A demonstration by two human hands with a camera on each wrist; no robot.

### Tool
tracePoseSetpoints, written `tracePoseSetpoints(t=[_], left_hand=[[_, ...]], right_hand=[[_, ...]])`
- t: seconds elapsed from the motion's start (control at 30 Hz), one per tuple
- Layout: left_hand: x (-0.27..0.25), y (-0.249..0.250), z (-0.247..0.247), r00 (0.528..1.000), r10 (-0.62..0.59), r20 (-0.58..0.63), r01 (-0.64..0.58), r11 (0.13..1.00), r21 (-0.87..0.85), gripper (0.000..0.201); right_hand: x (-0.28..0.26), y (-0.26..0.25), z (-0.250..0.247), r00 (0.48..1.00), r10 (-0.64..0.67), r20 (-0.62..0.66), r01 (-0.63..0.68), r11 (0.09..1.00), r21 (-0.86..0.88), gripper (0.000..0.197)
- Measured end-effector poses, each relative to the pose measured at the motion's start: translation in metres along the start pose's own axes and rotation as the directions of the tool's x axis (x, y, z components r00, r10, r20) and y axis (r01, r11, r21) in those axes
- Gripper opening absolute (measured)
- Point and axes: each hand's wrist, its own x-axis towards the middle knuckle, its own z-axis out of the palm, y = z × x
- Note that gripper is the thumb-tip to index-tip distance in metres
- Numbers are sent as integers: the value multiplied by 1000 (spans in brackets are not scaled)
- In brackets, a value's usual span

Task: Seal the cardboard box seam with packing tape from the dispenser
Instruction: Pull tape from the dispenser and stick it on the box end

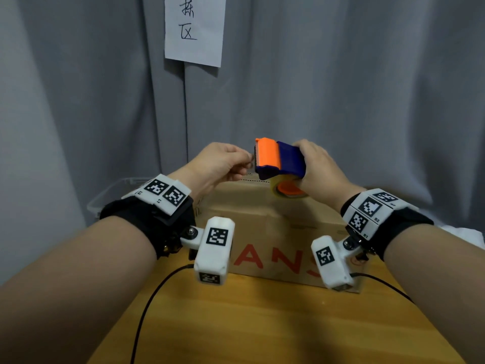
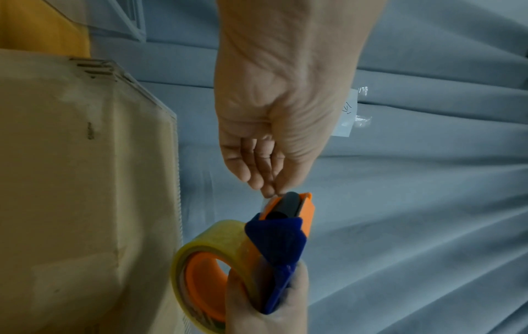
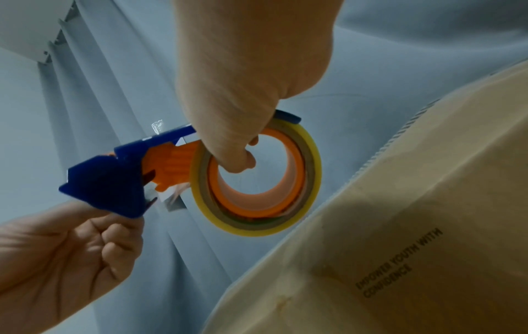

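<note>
A blue and orange tape dispenser point(image 1: 279, 160) with a clear yellowish roll point(image 3: 257, 180) is held in the air above the far edge of a brown cardboard box point(image 1: 270, 227). My right hand point(image 1: 319, 169) grips the dispenser, fingers through the roll's orange core point(image 2: 205, 287). My left hand point(image 1: 223, 164) is at the dispenser's toothed front end, fingertips point(image 2: 267, 191) pinching the loose tape end point(image 2: 265, 203) there. The box stands on a wooden table point(image 1: 262, 324), red letters on its near side.
A grey curtain point(image 1: 341, 88) hangs right behind the box, with a white paper sign point(image 1: 194, 30) on it. A clear plastic bin point(image 1: 115, 195) sits left of the box. Black cables point(image 1: 147, 306) run over the table's near part.
</note>
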Motion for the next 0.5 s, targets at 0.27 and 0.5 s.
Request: tracePoseSetpoints(t=[0.27,0.5], left_hand=[[-3,21,9,998,-63,-30,63,998,26,8],[-8,30,10,998,-40,50,40,999,2,6]], right_hand=[[-7,0,-10,1000,-16,24,14,995,96,55],[-15,-2,-17,1000,3,-1,-2,994,111,45]])
